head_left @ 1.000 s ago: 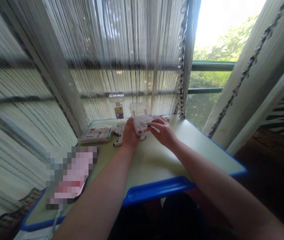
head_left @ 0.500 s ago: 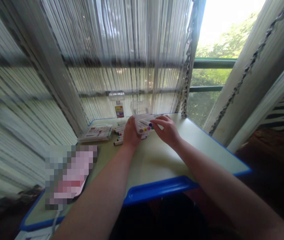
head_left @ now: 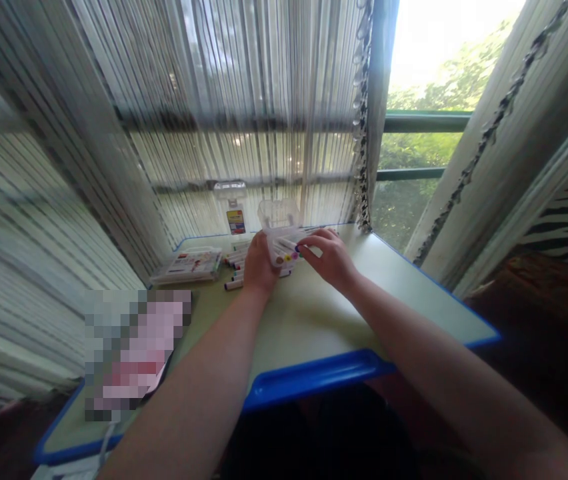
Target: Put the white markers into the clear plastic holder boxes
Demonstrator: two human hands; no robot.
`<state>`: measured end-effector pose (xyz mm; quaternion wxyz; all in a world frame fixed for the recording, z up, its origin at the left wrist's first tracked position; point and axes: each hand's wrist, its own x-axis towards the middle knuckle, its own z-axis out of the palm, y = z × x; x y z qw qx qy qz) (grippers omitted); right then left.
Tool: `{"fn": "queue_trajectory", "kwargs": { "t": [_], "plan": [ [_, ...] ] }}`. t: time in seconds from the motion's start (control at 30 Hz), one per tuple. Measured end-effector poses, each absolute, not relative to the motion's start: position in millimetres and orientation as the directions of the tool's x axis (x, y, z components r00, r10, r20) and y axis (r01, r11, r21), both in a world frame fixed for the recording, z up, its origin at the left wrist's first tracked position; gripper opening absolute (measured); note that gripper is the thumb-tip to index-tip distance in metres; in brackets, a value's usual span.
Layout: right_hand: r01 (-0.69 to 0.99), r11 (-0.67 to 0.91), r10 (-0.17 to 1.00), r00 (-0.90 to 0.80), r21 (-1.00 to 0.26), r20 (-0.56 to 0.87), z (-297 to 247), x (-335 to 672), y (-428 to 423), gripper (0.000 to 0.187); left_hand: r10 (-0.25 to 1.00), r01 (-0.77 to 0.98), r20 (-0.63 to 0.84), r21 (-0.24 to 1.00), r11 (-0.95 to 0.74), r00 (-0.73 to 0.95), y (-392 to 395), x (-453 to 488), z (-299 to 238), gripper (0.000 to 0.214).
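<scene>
We held both arms out ahead, bare at least along the forearms. Our long, bare, tapering left forearm (head_left: pixel 209 353) rose from seven o'clock and pointed toward one; our equally bare right forearm (head_left: pixel 419 340) came in from four and pointed toward ten. At its end, our bare, compact left hand (head_left: pixel 258 263) was curled in a grip, most of its fingers out of sight. Our bare, arched right hand (head_left: pixel 331 259) sat just apart at the left one's three o'clock, fingers aimed at nine. Its slim index finger (head_left: pixel 317 241) met the bent thumb (head_left: pixel 309 259) in a pinch, a small gap showing behind the tips.
</scene>
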<state>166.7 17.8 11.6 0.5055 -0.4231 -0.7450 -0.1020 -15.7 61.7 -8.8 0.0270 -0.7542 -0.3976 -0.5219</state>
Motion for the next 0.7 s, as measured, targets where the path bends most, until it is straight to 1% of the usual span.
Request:
{"fn": "queue_trajectory", "kwargs": {
  "t": [0.13,0.2,0.27,0.33,0.4,0.47,0.53,0.6,0.63,0.7],
  "plan": [
    [0.714,0.641,0.501,-0.113,-0.281,0.858,12,165,15,0.012,0.579,0.632,0.805,0.382,-0.674,0.132,62,-15,-9,0.037],
    [0.700,0.640,0.494,-0.057,-0.318,0.867,10,167,18,0.017,0.577,0.634,0.808,0.385,-0.671,0.119,62,-14,-10,0.036],
    [0.709,0.589,0.507,0.049,-0.388,0.861,4,173,26,0.025,0.569,0.632,0.815,0.386,-0.672,0.108,63,-14,-10,0.035],
    [0.760,0.465,0.541,0.162,-0.454,0.825,-4,182,40,0.032,0.562,0.625,0.821,0.388,-0.677,0.099,64,-13,-10,0.037],
    [0.842,0.311,0.661,0.141,-0.441,0.737,-13,190,54,0.039,0.560,0.622,0.824,0.394,-0.677,0.087,64,-13,-11,0.040],
    [0.908,0.156,0.810,0.108,-0.388,0.576,-20,195,64,0.049,0.570,0.627,0.818,0.407,-0.664,0.073,65,-12,-11,0.042],
    [0.945,0.073,0.913,0.065,-0.318,0.403,-23,196,70,0.057,0.584,0.639,0.809,0.418,-0.646,0.061,65,-12,-11,0.041],
    [0.960,0.053,0.960,0.026,-0.274,0.278,-24,194,70,0.060,0.586,0.647,0.808,0.419,-0.637,0.054,65,-11,-11,0.040],
    [0.963,0.052,0.971,0.013,-0.264,0.240,-23,193,70,0.061,0.582,0.648,0.811,0.415,-0.638,0.054,65,-11,-10,0.041],
    [0.965,0.048,0.978,0.007,-0.258,0.207,-21,192,68,0.060,0.574,0.647,0.817,0.406,-0.646,0.061,65,-11,-10,0.043]
  ]
}}
